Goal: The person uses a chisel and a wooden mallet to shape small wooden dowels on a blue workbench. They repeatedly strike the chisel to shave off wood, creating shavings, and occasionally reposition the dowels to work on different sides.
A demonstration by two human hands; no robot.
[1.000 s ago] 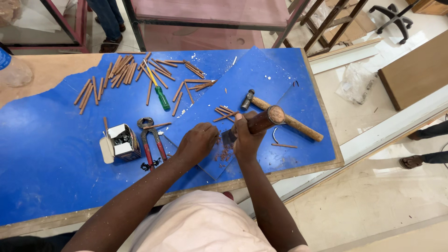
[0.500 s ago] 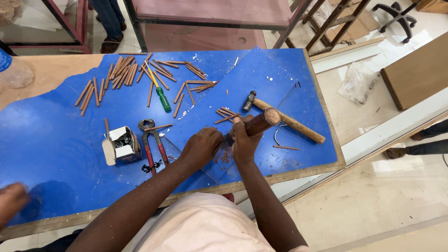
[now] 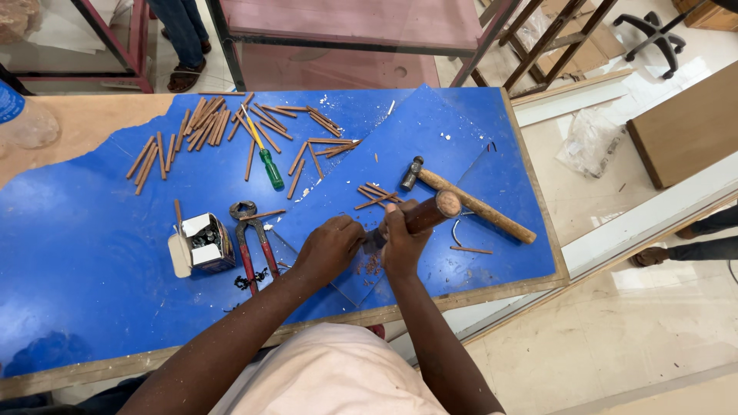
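Note:
My right hand (image 3: pixel 403 240) grips a tool with a round brown wooden handle (image 3: pixel 433 210), its blade pointing left and down onto the blue-covered table (image 3: pixel 92 300). My left hand (image 3: pixel 332 247) rests fingers-down right beside the blade, pinching something small that I cannot make out. Reddish-brown shavings (image 3: pixel 372 267) lie on the blue sheet between the two hands. A hammer (image 3: pixel 469 201) with a wooden handle lies just behind my right hand.
Red-handled pincers (image 3: pixel 252 237) and a small open white box (image 3: pixel 201 243) lie left of my hands. Several thin wooden sticks (image 3: pixel 201 127) and a green-handled screwdriver (image 3: pixel 267 164) are scattered at the back. The table's edge runs close on the right, floor beyond it.
My hands stay at the same spot over the blue sheet; the wooden handle has tipped slightly lower. A hand seen at the lower left half a second ago is gone.

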